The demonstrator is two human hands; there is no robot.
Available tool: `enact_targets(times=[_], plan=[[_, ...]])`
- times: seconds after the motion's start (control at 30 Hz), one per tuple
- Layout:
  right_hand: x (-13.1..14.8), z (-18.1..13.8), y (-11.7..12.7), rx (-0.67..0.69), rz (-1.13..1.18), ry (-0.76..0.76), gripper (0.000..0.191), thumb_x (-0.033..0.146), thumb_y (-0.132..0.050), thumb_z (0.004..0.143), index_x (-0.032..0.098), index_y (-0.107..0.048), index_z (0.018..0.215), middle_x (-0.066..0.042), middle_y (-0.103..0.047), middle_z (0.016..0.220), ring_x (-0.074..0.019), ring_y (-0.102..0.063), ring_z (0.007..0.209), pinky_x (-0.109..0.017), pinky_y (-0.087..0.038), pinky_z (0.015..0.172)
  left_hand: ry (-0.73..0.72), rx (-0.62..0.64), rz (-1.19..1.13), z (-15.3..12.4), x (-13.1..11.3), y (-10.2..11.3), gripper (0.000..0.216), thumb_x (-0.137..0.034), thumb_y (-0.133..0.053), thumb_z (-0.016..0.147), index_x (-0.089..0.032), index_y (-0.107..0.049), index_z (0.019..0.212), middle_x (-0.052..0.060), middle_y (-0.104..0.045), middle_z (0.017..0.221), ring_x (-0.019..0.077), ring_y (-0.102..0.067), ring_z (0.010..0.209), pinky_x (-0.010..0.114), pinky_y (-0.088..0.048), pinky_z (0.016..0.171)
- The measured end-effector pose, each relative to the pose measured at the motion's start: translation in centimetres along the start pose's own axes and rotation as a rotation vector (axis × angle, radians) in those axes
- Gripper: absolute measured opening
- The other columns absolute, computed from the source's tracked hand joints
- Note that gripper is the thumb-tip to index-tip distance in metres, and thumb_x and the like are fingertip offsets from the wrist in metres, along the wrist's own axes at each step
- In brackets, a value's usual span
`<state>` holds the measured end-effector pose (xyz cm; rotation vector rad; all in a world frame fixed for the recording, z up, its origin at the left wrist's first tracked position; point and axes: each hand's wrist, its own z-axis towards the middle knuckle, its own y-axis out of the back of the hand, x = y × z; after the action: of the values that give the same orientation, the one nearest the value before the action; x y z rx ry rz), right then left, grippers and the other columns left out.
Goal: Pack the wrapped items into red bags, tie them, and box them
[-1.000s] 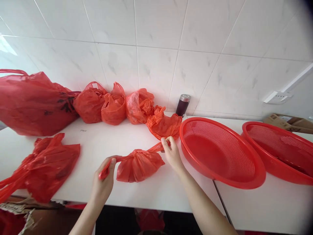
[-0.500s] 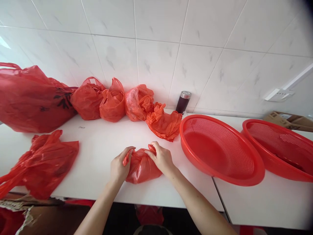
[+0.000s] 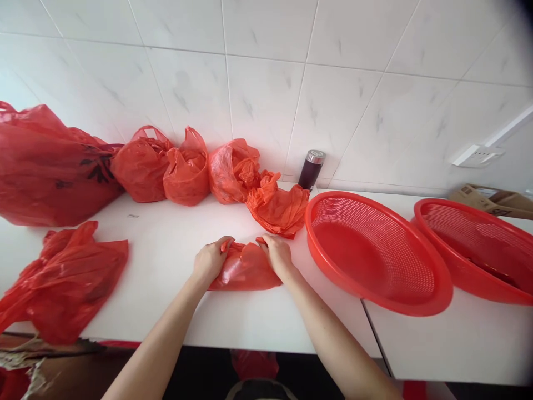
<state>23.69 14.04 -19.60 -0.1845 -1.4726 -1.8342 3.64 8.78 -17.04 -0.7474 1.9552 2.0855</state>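
Observation:
On the white table in front of me lies a filled red plastic bag [image 3: 246, 271]. My left hand [image 3: 211, 259] is closed on the bag's upper left, a twist of plastic showing by the thumb. At its upper right, my right hand [image 3: 276, 254] grips another gathered part, fingers curled in. The bag rests on the tabletop between both hands; its contents are hidden. Just behind it sits a crumpled pile of red plastic bags [image 3: 278, 208]. To the right stands a red plastic colander [image 3: 358, 253] with nothing visible inside.
Along the tiled wall stand several full red bags [image 3: 187, 172] and a large red bag [image 3: 50, 172]. A loose red bag [image 3: 70, 278] lies left. A dark thermos [image 3: 311, 171] stands at the back. Right are a second colander [image 3: 474, 250] and a cardboard box [image 3: 493, 201].
Both hands have moved slightly away from me, toward the wall, with the bag. The bag now looks flatter and wider, its front edge farther from the table's edge.

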Motion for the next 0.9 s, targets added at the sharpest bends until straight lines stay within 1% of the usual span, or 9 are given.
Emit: enact_targets(times=[0.23, 0.37, 0.5, 0.67, 0.8, 0.9], plan=[[-0.5, -0.1, -0.4, -0.003, -0.032, -0.025, 0.015, 0.023, -0.051, 0.092, 0.024, -0.066, 0.094, 0.001, -0.073, 0.095, -0.0164, -0.066, 0.087, -0.025, -0.046, 0.074, 0.018, 0.035, 0.024, 0.5, 0.3, -0.3, 0.043, -0.044, -0.029, 0.093, -0.034, -0.067, 0.110, 0.005, -0.074, 0.093, 0.0247, -0.064, 0.077, 0.030, -0.041, 0.064], [-0.5, -0.2, -0.6, -0.010, -0.049, -0.028, 0.015, 0.024, -0.051, 0.093, 0.024, -0.065, 0.092, 0.001, -0.073, 0.094, -0.0155, -0.066, 0.085, -0.024, -0.045, 0.073, 0.010, 0.022, 0.024, 0.7, 0.5, -0.4, 0.043, -0.045, -0.031, 0.093, -0.035, -0.069, 0.110, 0.005, -0.074, 0.098, 0.0254, -0.064, 0.080, 0.031, -0.041, 0.065], [-0.5, -0.2, -0.7, -0.024, -0.078, -0.042, 0.014, 0.026, -0.051, 0.094, 0.023, -0.065, 0.092, 0.000, -0.073, 0.093, -0.0159, -0.066, 0.083, -0.024, -0.045, 0.071, 0.001, -0.003, -0.003, 0.6, 0.8, -0.7, 0.042, -0.046, -0.034, 0.092, -0.034, -0.070, 0.108, 0.005, -0.075, 0.096, 0.0258, -0.065, 0.080, 0.031, -0.041, 0.065], [-0.6, -0.2, -0.5, -0.055, -0.120, -0.074, 0.022, 0.029, -0.045, 0.097, 0.021, -0.065, 0.098, -0.005, -0.072, 0.088, -0.0181, -0.066, 0.079, -0.024, -0.043, 0.066, 0.018, -0.067, -0.093, 0.1, 1.2, -1.2, 0.041, -0.049, -0.036, 0.091, -0.033, -0.070, 0.108, 0.005, -0.075, 0.097, 0.0266, -0.066, 0.081, 0.032, -0.044, 0.068], [-0.5, -0.3, -0.3, -0.080, -0.117, -0.077, 0.027, 0.031, -0.042, 0.099, 0.019, -0.065, 0.107, -0.008, -0.070, 0.088, -0.0189, -0.065, 0.081, -0.024, -0.042, 0.066, -0.007, -0.122, -0.223, -0.5, 1.3, -1.4, 0.040, -0.051, -0.039, 0.091, -0.031, -0.070, 0.106, 0.002, -0.075, 0.103, 0.0241, -0.067, 0.089, 0.031, -0.047, 0.077], [-0.4, -0.5, -0.3, -0.112, -0.087, -0.070, 0.034, 0.036, -0.037, 0.100, 0.019, -0.067, 0.106, -0.009, -0.069, 0.088, -0.0200, -0.065, 0.081, -0.025, -0.043, 0.066, -0.031, -0.136, -0.324, -0.6, 1.4, -1.3, 0.039, -0.052, -0.041, 0.091, -0.029, -0.071, 0.102, 0.001, -0.074, 0.104, 0.0220, -0.067, 0.093, 0.029, -0.047, 0.082]])
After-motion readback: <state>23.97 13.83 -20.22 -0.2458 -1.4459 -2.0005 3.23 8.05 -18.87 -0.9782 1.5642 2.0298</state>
